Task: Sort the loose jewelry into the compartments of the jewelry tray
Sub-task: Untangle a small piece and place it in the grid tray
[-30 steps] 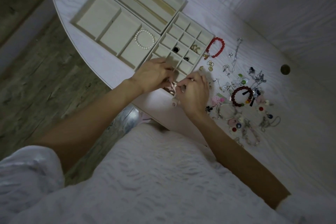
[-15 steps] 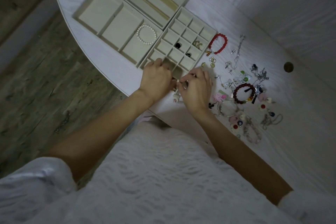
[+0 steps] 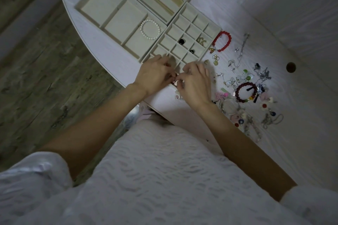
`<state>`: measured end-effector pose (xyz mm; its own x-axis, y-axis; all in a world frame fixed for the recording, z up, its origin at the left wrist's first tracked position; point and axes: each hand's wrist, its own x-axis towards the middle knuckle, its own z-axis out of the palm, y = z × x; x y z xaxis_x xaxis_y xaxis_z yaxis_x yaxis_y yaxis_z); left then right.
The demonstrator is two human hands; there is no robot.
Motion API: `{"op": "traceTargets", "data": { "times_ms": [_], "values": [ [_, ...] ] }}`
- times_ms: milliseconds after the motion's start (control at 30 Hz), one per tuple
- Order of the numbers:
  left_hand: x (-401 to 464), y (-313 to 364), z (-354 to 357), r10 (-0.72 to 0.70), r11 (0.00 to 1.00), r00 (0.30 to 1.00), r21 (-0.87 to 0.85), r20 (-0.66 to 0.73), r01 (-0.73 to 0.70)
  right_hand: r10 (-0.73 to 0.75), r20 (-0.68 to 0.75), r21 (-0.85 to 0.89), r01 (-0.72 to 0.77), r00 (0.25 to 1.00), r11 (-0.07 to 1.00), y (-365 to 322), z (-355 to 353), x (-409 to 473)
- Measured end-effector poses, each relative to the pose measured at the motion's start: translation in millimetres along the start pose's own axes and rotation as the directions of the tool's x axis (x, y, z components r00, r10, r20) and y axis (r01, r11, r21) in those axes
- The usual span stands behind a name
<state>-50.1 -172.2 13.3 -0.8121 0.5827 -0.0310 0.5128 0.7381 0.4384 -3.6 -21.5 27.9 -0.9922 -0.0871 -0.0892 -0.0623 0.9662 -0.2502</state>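
Hands: left hand and right hand meet fingertip to fingertip, pinching a small reddish piece; what it is cannot be made out.
Key relation: the grid tray starts just beyond the fingers, nearer the left hand.
Loose jewelry: the pile spreads right of the right hand across the counter.
Materials: pale felt-like compartments; a pearl bracelet and a glossy red bead bracelet.

Jewelry tray left on table, bracelet in its compartment, loose jewelry right
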Motion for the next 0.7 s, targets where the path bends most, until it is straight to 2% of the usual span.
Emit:
{"op": "traceTargets", "data": {
  "times_ms": [133, 267, 367, 467, 533, 700],
  "values": [
    [8.6, 7.6, -4.1, 0.095, 0.983, 0.993, 0.149, 0.063, -0.104, -0.010, 0.096, -0.155, 0.025, 0.995, 0.988, -6.3, -5.7, 10.9],
    [18.1, 13.7, -9.1, 0.026, 0.969, 0.993, 0.241, 0.116, -0.054, -0.039, 0.113, -0.264, 0.067, 0.993, 0.962, -8.9, -7.2, 15.8],
    [19.1, 19.4, -8.8, -0.013, 0.968, 0.992, 0.250, 0.123, -0.019, -0.041, 0.072, -0.259, 0.059, 0.997, 0.964, -5.6, -4.9, 12.3],
    [21.8, 17.2, -3.5, -0.046, 0.991, 0.996, 0.131, 0.079, 0.035, 0.002, 0.080, -0.161, 0.011, 0.997, 0.987, 0.1, -4.5, 11.0],
    [21.3, 11.3, 2.7, -0.137, 0.990, 0.989, 0.033, 0.047, 0.136, 0.007, 0.074, -0.118, 0.002, 0.997, 0.993, 2.4, -4.8, 11.7],
    [4.6, 6.8, 18.0, -0.228, 0.969, 0.972, -0.114, -0.059, 0.221, 0.033, 0.097, -0.106, -0.022, 0.995, 0.994, 4.8, -3.2, 14.1]
  ]
}}
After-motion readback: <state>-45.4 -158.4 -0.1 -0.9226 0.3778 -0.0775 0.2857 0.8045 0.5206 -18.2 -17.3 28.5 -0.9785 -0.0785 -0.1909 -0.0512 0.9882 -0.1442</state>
